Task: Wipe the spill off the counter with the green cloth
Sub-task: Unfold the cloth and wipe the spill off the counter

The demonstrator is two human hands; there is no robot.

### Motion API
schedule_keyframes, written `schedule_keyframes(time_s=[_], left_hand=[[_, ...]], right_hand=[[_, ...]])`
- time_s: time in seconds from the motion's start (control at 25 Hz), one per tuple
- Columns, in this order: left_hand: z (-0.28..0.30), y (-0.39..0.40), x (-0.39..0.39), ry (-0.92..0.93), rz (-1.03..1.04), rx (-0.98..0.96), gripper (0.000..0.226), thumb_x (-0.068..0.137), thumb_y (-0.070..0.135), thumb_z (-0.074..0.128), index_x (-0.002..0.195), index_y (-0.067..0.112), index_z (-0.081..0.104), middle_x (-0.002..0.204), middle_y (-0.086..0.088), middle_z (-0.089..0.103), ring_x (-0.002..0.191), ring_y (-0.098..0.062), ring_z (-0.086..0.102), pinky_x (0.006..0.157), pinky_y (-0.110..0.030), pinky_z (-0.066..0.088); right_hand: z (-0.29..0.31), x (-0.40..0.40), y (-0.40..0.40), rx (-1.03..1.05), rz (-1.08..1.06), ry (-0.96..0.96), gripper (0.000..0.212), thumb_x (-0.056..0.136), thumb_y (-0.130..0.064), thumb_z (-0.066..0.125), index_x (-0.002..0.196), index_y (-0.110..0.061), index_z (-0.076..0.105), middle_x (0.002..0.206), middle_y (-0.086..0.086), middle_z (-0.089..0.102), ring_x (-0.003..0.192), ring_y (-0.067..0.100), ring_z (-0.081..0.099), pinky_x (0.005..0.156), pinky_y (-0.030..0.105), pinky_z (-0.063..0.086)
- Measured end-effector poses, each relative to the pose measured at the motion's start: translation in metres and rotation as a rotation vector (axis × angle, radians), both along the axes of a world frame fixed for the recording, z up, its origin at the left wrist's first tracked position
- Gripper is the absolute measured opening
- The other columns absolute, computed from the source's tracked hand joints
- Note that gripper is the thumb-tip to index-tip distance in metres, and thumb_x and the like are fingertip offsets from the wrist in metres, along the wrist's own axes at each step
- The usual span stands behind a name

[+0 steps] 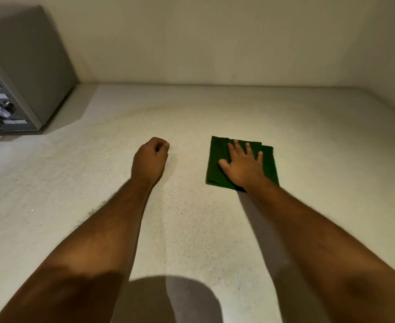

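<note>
A folded dark green cloth (217, 157) lies flat on the pale speckled counter (326, 145), right of centre. My right hand (243, 165) rests palm-down on top of it with fingers spread, pressing it to the surface and covering its middle and near edge. My left hand (150, 159) sits on the bare counter to the left of the cloth, curled into a loose fist with nothing in it. A faint curved streak (133, 113) shows on the counter beyond my left hand; I cannot tell whether it is wet.
A grey microwave (21, 73) with a knob and buttons stands at the far left against the wall. A plain wall (215, 43) closes off the back of the counter. My head's shadow falls on the near edge.
</note>
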State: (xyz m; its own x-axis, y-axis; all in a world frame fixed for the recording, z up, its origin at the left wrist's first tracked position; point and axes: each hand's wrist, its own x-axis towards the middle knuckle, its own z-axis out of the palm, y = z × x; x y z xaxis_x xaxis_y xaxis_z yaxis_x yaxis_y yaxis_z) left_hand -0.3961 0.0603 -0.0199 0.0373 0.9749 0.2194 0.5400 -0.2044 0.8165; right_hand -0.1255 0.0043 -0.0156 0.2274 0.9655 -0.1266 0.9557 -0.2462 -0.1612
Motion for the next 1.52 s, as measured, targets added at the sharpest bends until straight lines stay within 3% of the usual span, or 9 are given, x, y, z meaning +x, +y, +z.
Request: schedule_keyframes(time_s=[0.16, 0.32, 0.56, 0.72, 0.92, 1.12, 1.24, 1.32, 1.52], left_hand=[[0.001, 0.001, -0.002, 0.039, -0.028, 0.021, 0.038, 0.102, 0.052, 0.053, 0.119, 0.024, 0.071, 0.110, 0.005, 0.076, 0.102, -0.017, 0.071, 0.094, -0.044, 0.059], [-0.004, 0.002, -0.004, 0.024, -0.052, -0.012, 0.048, 0.094, 0.066, 0.057, 0.121, 0.029, 0.070, 0.114, 0.007, 0.077, 0.104, -0.013, 0.073, 0.094, -0.047, 0.061], [-0.009, -0.008, 0.001, 0.190, -0.229, 0.061, 0.063, 0.089, 0.067, 0.067, 0.136, 0.025, 0.068, 0.132, 0.006, 0.074, 0.120, -0.012, 0.069, 0.105, -0.042, 0.057], [-0.011, -0.017, 0.011, 0.188, -0.332, 0.015, 0.073, 0.084, 0.069, 0.068, 0.141, 0.024, 0.067, 0.143, 0.004, 0.070, 0.129, -0.013, 0.066, 0.115, -0.047, 0.050], [0.009, -0.023, 0.063, 0.180, -0.313, -0.046, 0.058, 0.087, 0.057, 0.063, 0.133, 0.022, 0.069, 0.136, 0.001, 0.071, 0.121, -0.015, 0.071, 0.104, -0.045, 0.058], [0.012, -0.036, 0.136, 0.509, -0.363, 0.067, 0.035, 0.103, 0.033, 0.050, 0.126, 0.019, 0.071, 0.127, -0.006, 0.071, 0.113, -0.028, 0.066, 0.092, -0.046, 0.057], [-0.003, -0.048, 0.172, 0.432, -0.442, 0.039, 0.041, 0.109, 0.030, 0.042, 0.140, 0.016, 0.066, 0.143, -0.008, 0.064, 0.132, -0.029, 0.060, 0.111, -0.046, 0.048], [-0.007, -0.056, 0.201, 0.397, -0.489, 0.001, 0.048, 0.112, 0.033, 0.040, 0.156, 0.016, 0.052, 0.162, -0.011, 0.050, 0.152, -0.030, 0.043, 0.129, -0.049, 0.027], [-0.004, -0.066, 0.266, 0.364, -0.531, -0.064, 0.056, 0.112, 0.039, 0.040, 0.162, 0.015, 0.042, 0.170, -0.009, 0.041, 0.163, -0.030, 0.026, 0.133, -0.050, 0.009]], right_hand=[[0.003, -0.074, -0.003, 0.011, 0.278, 0.014, 0.081, 0.098, -0.066, 0.027, 0.171, -0.034, 0.011, 0.180, -0.006, 0.005, 0.166, 0.029, 0.002, 0.128, 0.065, -0.004], [0.004, -0.036, -0.035, 0.024, 0.511, 0.040, 0.081, 0.095, -0.066, 0.028, 0.169, -0.041, 0.011, 0.179, -0.012, 0.007, 0.164, 0.017, 0.002, 0.129, 0.057, -0.003], [-0.003, 0.083, -0.035, 0.043, -0.015, -0.040, 0.086, 0.095, -0.073, 0.021, 0.171, -0.034, 0.009, 0.180, -0.006, 0.006, 0.166, 0.026, 0.006, 0.129, 0.063, 0.003], [-0.006, 0.079, -0.031, 0.031, -0.215, -0.013, 0.084, 0.099, -0.070, 0.025, 0.171, -0.030, 0.009, 0.181, -0.001, 0.005, 0.166, 0.032, 0.004, 0.128, 0.068, 0.001], [0.001, -0.006, -0.035, 0.050, -0.029, 0.022, 0.084, 0.097, -0.069, 0.027, 0.171, -0.032, 0.010, 0.180, -0.005, 0.003, 0.166, 0.030, 0.001, 0.129, 0.066, -0.003], [-0.011, -0.021, -0.059, 0.097, 0.237, 0.090, 0.081, 0.098, -0.066, 0.031, 0.170, -0.030, 0.019, 0.179, -0.005, 0.017, 0.166, 0.023, 0.003, 0.131, 0.061, -0.001], [-0.011, 0.020, -0.072, 0.102, 0.229, 0.060, 0.086, 0.095, -0.070, 0.031, 0.170, -0.028, 0.021, 0.179, -0.004, 0.017, 0.166, 0.022, 0.003, 0.131, 0.060, 0.001], [-0.009, 0.054, -0.079, 0.088, 0.211, 0.039, 0.094, 0.090, -0.075, 0.024, 0.171, -0.029, 0.016, 0.180, -0.005, 0.012, 0.166, 0.021, 0.001, 0.131, 0.059, 0.001], [-0.001, 0.124, -0.088, 0.055, 0.178, 0.084, 0.089, 0.095, -0.071, 0.032, 0.171, -0.033, 0.004, 0.180, -0.008, 0.002, 0.166, 0.019, -0.001, 0.132, 0.055, -0.002]])
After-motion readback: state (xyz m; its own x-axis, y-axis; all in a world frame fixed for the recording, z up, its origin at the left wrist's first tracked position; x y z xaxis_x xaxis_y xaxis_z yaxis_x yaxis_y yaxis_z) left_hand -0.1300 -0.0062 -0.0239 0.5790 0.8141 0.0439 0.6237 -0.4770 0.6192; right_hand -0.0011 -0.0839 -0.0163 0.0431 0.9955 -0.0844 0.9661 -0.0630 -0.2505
